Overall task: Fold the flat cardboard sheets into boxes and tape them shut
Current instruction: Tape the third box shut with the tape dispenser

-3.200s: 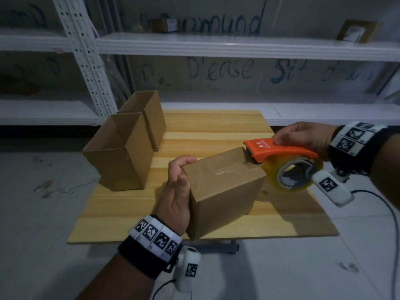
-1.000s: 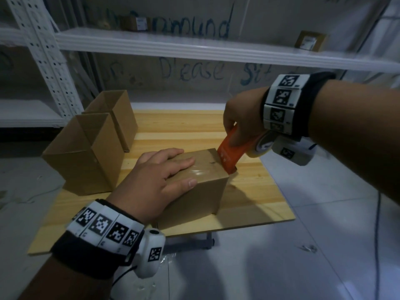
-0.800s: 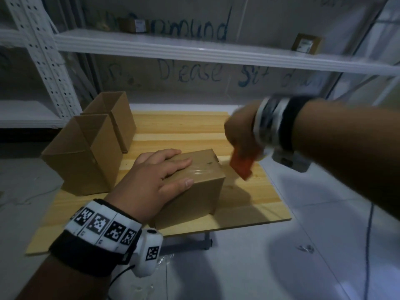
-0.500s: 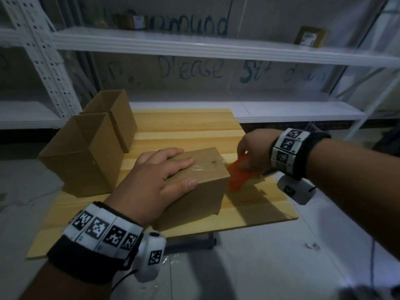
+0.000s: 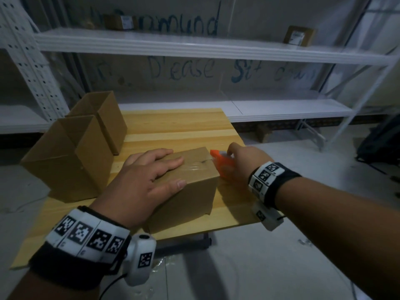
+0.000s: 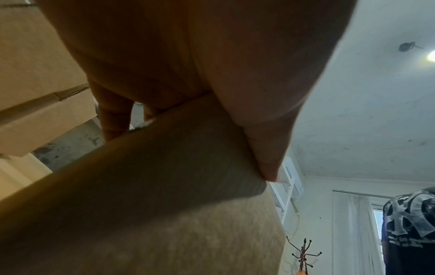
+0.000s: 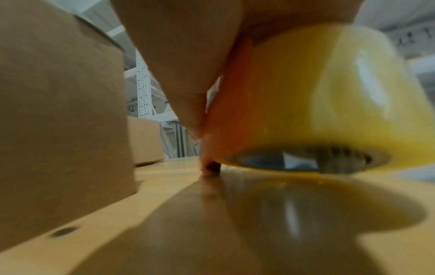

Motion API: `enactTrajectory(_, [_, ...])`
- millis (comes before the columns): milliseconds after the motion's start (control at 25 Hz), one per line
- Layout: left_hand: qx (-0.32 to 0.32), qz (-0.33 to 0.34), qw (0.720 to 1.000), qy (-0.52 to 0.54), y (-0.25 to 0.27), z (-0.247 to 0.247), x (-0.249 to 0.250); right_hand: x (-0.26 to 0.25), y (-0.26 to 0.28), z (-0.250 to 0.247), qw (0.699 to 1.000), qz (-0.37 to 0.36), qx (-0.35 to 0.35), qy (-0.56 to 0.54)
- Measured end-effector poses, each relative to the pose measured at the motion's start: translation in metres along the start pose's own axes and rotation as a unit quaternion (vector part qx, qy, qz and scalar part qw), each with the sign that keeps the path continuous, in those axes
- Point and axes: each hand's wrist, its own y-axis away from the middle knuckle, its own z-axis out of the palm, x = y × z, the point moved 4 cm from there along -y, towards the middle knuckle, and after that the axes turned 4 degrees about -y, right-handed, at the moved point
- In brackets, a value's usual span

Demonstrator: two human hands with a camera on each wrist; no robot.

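Cardboard, taped along its top seam, sits under a person's left hand [image 5: 149, 176], whose straight fingers press flat on the closed box [image 5: 190, 187] near the front edge of a wooden table [image 5: 173, 126]. Just to the box's right, the right hand [image 5: 242, 161] grips an orange tape dispenser [image 5: 223, 163] with a yellow roll [image 7: 329, 96], held low at the tabletop beside the box wall; the roll appears to touch the wood or hover just above it. Two more boxes [image 5: 71, 156], tops open, stand at the table's left. The taping of this seam looks finished, and the step in hand seems to be setting the dispenser down. The next move would call for freeing the right hand, smoothing the tape ends down the sides, then shifting the sealed box clear and reaching for an open one.
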Motion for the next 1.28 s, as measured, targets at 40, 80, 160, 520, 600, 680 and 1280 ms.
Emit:
enactTrajectory(40, [0.001,0.001,1.0,0.0,0.0,-0.001,0.001,-0.002,0.005,0.004,1.0,-0.001,-0.001,-0.015])
enactTrajectory(80, [0.003,0.002,1.0,0.001,0.0,-0.001,0.001,-0.003,0.01,0.009,1.0,-0.001,-0.003,-0.024])
enactTrajectory(160, [0.006,0.003,1.0,0.003,0.001,-0.001,0.001,-0.007,0.016,0.011,0.999,-0.007,-0.009,-0.031])
enactTrajectory(520, [0.002,-0.005,1.0,0.012,0.002,-0.004,0.007,-0.036,0.042,-0.041,0.865,-0.079,0.1,-0.486])
enactTrajectory(600, [0.004,-0.004,1.0,0.011,0.001,-0.004,0.007,-0.055,0.052,-0.028,0.805,-0.065,0.026,-0.589])
enactTrajectory(680, [0.011,-0.002,1.0,0.006,0.001,-0.004,0.006,-0.071,0.058,-0.015,0.755,-0.032,-0.04,-0.654])
enactTrajectory(1280, [0.116,-0.046,0.98,0.152,0.005,0.004,0.002,-0.074,0.042,0.043,0.694,0.062,-0.117,-0.708])
